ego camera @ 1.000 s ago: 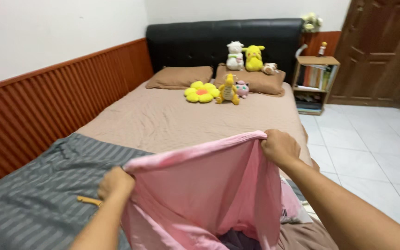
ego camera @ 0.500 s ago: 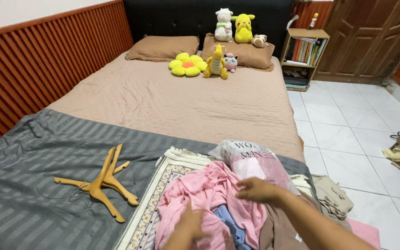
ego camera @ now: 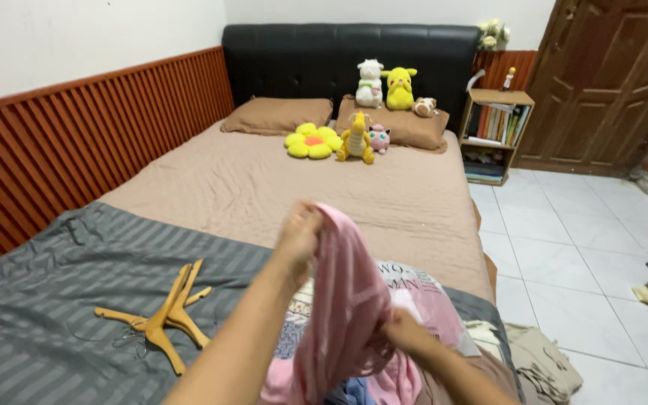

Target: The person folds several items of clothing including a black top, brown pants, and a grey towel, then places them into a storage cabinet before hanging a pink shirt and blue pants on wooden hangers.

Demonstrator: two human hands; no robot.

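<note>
The left hand (ego camera: 299, 234) is raised, closed on the top of a pink garment (ego camera: 348, 300). Below it, the right hand (ego camera: 403, 331) seems to grip the hanging cloth over the bed's clothes pile (ego camera: 384, 379). Wooden hangers (ego camera: 165, 315) lie well left. Spreading it needs both hands apart.

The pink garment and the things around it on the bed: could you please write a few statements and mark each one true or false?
1. The left hand holds the pink garment raised. True.
2. The wooden hangers hang on the door. False: they lie on the grey striped blanket.
3. The right hand grips the garment lower down. True.
4. The plush toys sit on the floor. False: they sit by the brown pillows.
</note>
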